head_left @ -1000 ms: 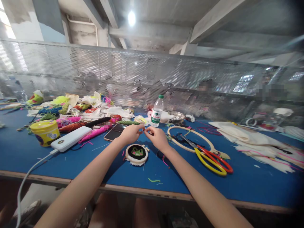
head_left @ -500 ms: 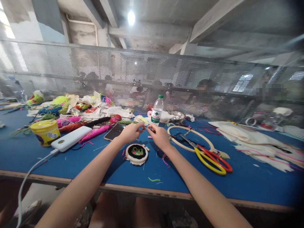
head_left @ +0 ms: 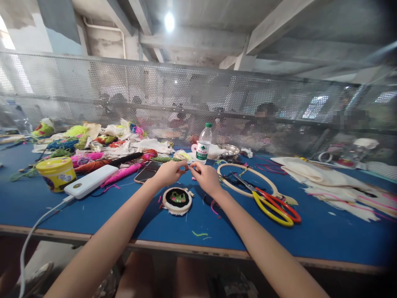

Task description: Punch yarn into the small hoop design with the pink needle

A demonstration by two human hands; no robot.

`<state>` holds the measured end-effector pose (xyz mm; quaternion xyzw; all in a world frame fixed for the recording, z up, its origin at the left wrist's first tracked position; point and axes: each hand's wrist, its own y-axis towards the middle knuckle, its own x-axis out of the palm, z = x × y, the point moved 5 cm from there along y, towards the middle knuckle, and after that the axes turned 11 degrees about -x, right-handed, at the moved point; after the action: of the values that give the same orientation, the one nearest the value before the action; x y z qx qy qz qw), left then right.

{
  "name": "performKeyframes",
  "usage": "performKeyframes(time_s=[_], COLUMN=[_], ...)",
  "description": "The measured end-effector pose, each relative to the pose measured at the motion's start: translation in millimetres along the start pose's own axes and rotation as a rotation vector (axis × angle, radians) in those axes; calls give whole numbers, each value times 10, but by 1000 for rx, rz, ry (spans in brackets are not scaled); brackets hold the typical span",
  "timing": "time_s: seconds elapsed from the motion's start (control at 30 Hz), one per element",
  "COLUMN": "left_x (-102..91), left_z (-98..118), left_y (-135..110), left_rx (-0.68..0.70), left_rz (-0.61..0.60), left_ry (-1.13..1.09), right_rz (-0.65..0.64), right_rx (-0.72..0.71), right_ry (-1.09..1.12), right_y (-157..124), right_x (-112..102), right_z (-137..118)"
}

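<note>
"My left hand [head_left: 170,173] is just beside my right hand [head_left: 207,178], fingertips drawn narrow; I can't tell whether either pinches anything."

"And the green-on-black embroidery [head_left: 178,197]?"

"Near me, flat in its small hoop [head_left: 178,210] on the blue surface [head_left: 102,225], this side of both hands."

"Any containers?"

"A clear bottle [head_left: 203,145], green-capped, stands upright beyond my right hand; how full, I can't make out. The yellow tub [head_left: 56,177] sits left, its inside hidden. A metal bowl [head_left: 231,151] is far, right of the bottle, contents unclear."

"And around those?"

"Scissors [head_left: 257,192] lie across a large hoop [head_left: 275,189] on the right. On the far side, a perforated metal screen [head_left: 173,89] stands below concrete beams [head_left: 279,27]."
</note>
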<state>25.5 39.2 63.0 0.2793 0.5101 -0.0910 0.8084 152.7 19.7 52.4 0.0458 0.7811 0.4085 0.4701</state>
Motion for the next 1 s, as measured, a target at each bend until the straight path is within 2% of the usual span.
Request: performKeyframes(time_s=[0.23,0.4,0.63,0.77,1.0], left_x=[-13,1,25,11,36], left_z=[3,-24,-48,-50,-78], left_y=[0,8,12,20,24], left_rx=[-20,-27,3,11,-49], left_rz=[9,41,25,20,-97], left_ry=[-77,11,133,53,-206], right_rz=[-2,-27,-30,-21,17], right_rx=[38,35,30,50,131], right_ry=[6,25,43,84,282], right_y=[-3,-12,-20,-18,-25], right_x=[13,74,113,79,77], right_z=[41,27,-3,2,53])
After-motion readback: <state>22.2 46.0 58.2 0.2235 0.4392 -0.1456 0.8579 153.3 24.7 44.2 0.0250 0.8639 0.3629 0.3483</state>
